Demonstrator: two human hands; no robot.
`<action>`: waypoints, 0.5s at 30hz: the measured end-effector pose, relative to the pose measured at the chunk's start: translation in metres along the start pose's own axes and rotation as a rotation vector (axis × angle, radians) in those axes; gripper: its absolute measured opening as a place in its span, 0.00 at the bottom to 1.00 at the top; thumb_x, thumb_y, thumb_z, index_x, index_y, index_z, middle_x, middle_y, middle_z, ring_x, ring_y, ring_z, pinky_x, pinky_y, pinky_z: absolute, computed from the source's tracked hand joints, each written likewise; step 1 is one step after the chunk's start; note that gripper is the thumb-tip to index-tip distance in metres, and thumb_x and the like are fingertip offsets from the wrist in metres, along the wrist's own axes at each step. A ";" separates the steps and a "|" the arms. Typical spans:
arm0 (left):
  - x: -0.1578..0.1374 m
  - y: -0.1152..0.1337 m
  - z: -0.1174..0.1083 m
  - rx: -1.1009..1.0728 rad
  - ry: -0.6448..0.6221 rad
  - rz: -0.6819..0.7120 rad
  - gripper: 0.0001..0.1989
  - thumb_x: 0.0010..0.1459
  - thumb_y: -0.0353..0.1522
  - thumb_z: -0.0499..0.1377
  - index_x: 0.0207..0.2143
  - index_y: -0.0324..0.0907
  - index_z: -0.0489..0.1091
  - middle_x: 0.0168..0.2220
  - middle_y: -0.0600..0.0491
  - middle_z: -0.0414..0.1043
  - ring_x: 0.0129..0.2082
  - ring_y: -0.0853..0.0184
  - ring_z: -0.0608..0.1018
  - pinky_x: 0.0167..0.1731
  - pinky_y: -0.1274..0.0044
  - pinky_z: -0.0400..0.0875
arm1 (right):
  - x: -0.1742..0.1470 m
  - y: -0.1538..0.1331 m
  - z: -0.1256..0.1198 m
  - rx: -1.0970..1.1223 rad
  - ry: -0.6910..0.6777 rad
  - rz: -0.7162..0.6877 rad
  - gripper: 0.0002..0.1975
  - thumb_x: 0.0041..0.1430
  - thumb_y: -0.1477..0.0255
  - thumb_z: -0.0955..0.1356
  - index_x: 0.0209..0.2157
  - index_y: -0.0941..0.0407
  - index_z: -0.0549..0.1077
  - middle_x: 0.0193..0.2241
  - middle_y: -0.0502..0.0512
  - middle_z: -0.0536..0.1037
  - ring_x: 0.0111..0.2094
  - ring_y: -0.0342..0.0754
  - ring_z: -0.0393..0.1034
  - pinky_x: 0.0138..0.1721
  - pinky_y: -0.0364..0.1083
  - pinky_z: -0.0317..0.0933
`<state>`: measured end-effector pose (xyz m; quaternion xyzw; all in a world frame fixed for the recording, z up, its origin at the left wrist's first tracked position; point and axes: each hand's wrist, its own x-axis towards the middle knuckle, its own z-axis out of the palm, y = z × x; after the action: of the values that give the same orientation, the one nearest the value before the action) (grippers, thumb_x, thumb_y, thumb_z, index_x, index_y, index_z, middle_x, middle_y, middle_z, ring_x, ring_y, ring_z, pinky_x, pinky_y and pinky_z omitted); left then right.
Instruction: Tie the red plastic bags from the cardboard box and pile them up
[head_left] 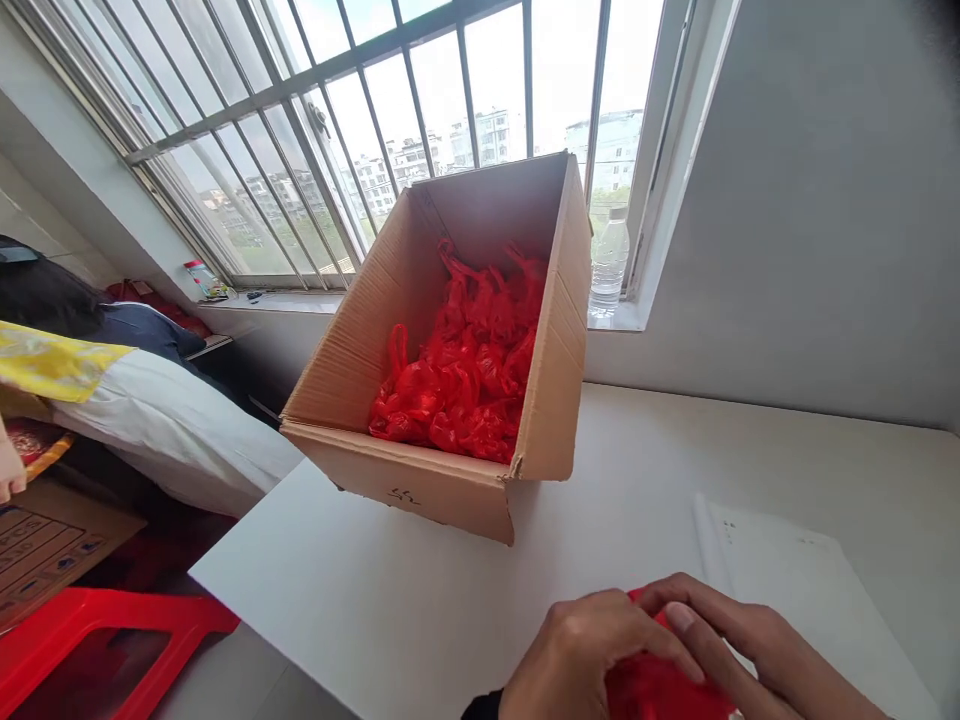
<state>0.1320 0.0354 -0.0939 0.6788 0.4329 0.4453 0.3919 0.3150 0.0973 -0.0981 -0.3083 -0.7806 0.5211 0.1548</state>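
At the bottom of the view, my left hand (581, 640) and my right hand (757, 650) are both closed around a red plastic bag (649, 690). Its lower part is cut off by the frame edge and slightly blurred. My fingers meet over its top, and what it contains is hidden. Beyond my hands, an open cardboard box (420, 490) stands on the white table (360, 590), with handwritten marks on its near side. Inside it lies a heap of red plastic bags (465, 380), some with handles sticking up.
A thin white sheet (795, 570) lies on the table's right side. A clear bottle (609, 262) stands on the windowsill behind the box. At left are a person in white clothing (195, 430), a red plastic stool (90, 610) and another cardboard box (52, 540).
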 end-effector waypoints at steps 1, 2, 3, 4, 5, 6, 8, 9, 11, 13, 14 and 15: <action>0.001 -0.002 0.001 0.078 0.083 0.007 0.08 0.54 0.30 0.64 0.37 0.40 0.81 0.29 0.47 0.77 0.28 0.62 0.79 0.28 0.75 0.72 | 0.000 -0.002 0.001 0.018 0.011 0.017 0.18 0.71 0.57 0.55 0.43 0.47 0.72 0.36 0.49 0.78 0.36 0.47 0.74 0.41 0.44 0.69; 0.002 -0.006 0.002 0.156 0.163 0.026 0.10 0.53 0.26 0.62 0.38 0.41 0.80 0.30 0.48 0.77 0.28 0.64 0.79 0.27 0.77 0.71 | 0.000 -0.003 0.001 0.036 0.032 0.034 0.18 0.71 0.57 0.55 0.45 0.47 0.71 0.35 0.50 0.77 0.37 0.47 0.73 0.42 0.45 0.69; 0.002 -0.011 0.003 0.218 0.225 0.062 0.13 0.54 0.23 0.60 0.39 0.42 0.79 0.32 0.48 0.78 0.29 0.65 0.79 0.28 0.78 0.72 | 0.001 -0.004 0.002 0.054 0.047 0.043 0.17 0.71 0.57 0.55 0.47 0.47 0.70 0.35 0.50 0.77 0.37 0.47 0.73 0.42 0.45 0.68; 0.002 -0.017 0.003 0.254 0.260 0.115 0.15 0.55 0.21 0.59 0.41 0.43 0.79 0.35 0.48 0.78 0.32 0.65 0.80 0.29 0.78 0.73 | 0.001 -0.004 0.003 0.072 0.062 0.048 0.17 0.71 0.58 0.56 0.50 0.48 0.69 0.34 0.50 0.77 0.38 0.48 0.72 0.43 0.46 0.67; 0.002 -0.024 0.003 0.269 0.275 0.170 0.15 0.57 0.21 0.58 0.43 0.44 0.78 0.37 0.48 0.78 0.34 0.66 0.80 0.31 0.79 0.74 | 0.002 -0.004 0.003 0.094 0.063 0.050 0.17 0.70 0.59 0.57 0.53 0.49 0.68 0.33 0.50 0.76 0.38 0.48 0.72 0.43 0.47 0.67; 0.001 -0.031 0.003 0.277 0.270 0.217 0.16 0.58 0.22 0.59 0.45 0.46 0.77 0.40 0.47 0.77 0.35 0.67 0.81 0.33 0.79 0.74 | 0.004 -0.002 0.003 0.115 0.050 0.050 0.17 0.70 0.60 0.57 0.54 0.49 0.67 0.31 0.49 0.75 0.37 0.48 0.71 0.42 0.47 0.67; -0.001 -0.044 0.000 0.307 0.248 0.271 0.17 0.59 0.24 0.60 0.49 0.48 0.76 0.44 0.47 0.76 0.33 0.69 0.79 0.31 0.79 0.74 | 0.006 0.004 0.003 0.149 0.003 0.055 0.14 0.70 0.62 0.59 0.50 0.51 0.69 0.28 0.48 0.73 0.33 0.47 0.69 0.39 0.47 0.65; -0.002 -0.049 -0.002 0.327 0.237 0.275 0.19 0.59 0.24 0.60 0.50 0.49 0.75 0.45 0.47 0.75 0.31 0.70 0.78 0.29 0.79 0.73 | 0.007 0.007 0.002 0.164 -0.017 0.062 0.13 0.69 0.63 0.60 0.46 0.52 0.70 0.27 0.47 0.72 0.31 0.46 0.67 0.36 0.46 0.64; -0.004 -0.053 -0.006 0.346 0.186 0.292 0.22 0.58 0.24 0.62 0.52 0.52 0.74 0.47 0.47 0.74 0.29 0.72 0.76 0.28 0.79 0.73 | 0.009 0.011 0.000 0.191 -0.014 0.076 0.11 0.68 0.63 0.61 0.38 0.54 0.71 0.27 0.47 0.71 0.30 0.44 0.64 0.34 0.45 0.61; -0.005 -0.051 -0.009 0.319 0.099 0.330 0.24 0.56 0.25 0.63 0.54 0.52 0.72 0.51 0.46 0.72 0.33 0.70 0.78 0.33 0.77 0.75 | 0.009 0.011 -0.002 0.217 0.044 0.083 0.11 0.68 0.63 0.62 0.36 0.54 0.70 0.29 0.48 0.73 0.31 0.44 0.65 0.35 0.45 0.62; -0.005 -0.050 -0.010 0.297 0.059 0.354 0.24 0.56 0.26 0.63 0.55 0.51 0.72 0.53 0.46 0.71 0.38 0.67 0.79 0.37 0.75 0.76 | 0.009 0.011 -0.003 0.220 0.082 0.082 0.11 0.68 0.63 0.62 0.37 0.54 0.69 0.31 0.49 0.74 0.32 0.44 0.66 0.36 0.45 0.63; -0.006 -0.048 -0.011 0.284 0.027 0.366 0.22 0.57 0.28 0.63 0.54 0.50 0.72 0.55 0.45 0.70 0.43 0.64 0.79 0.41 0.73 0.77 | 0.008 0.010 -0.004 0.212 0.121 0.083 0.11 0.68 0.63 0.62 0.37 0.54 0.69 0.33 0.50 0.75 0.34 0.45 0.68 0.38 0.46 0.64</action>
<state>0.1093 0.0467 -0.1360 0.7883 0.3661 0.4525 0.1993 0.3145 0.1075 -0.1058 -0.3532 -0.6970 0.5870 0.2116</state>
